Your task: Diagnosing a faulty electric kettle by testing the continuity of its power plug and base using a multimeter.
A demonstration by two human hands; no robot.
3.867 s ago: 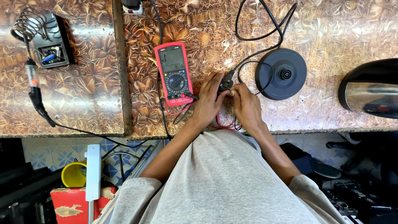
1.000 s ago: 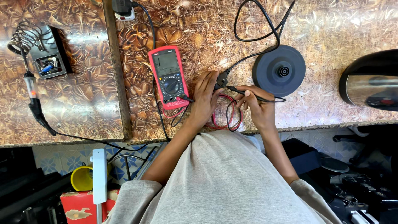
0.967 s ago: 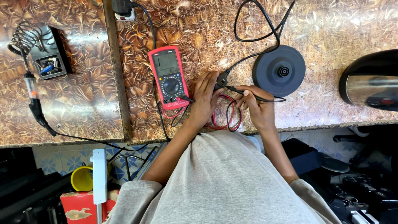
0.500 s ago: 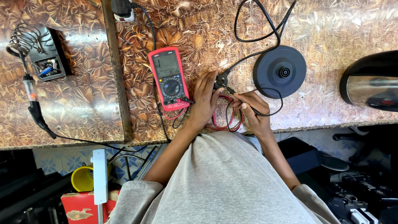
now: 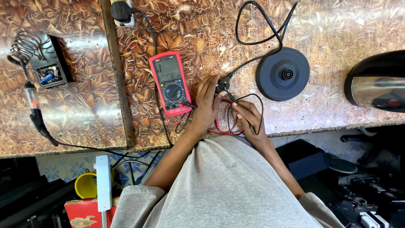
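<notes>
Seen from above: left hand (image 5: 207,103) resting on a brown patterned desk (image 5: 337,38), fingers curled over a black plug (image 5: 222,82) at the end of a black cord (image 5: 261,42). Right hand (image 5: 249,120) just beside it, fingers pinched shut around a thin black probe (image 5: 236,102) angled toward the plug. Red and black test leads (image 5: 225,124) looped between both hands. Just left of the left hand, a red multimeter (image 5: 170,83) lying flat. To the right, a round black kettle base (image 5: 282,74), joined to the cord. Far right, part of a steel kettle (image 5: 377,82). Far left, a soldering iron (image 5: 34,114) below its stand (image 5: 44,63).
</notes>
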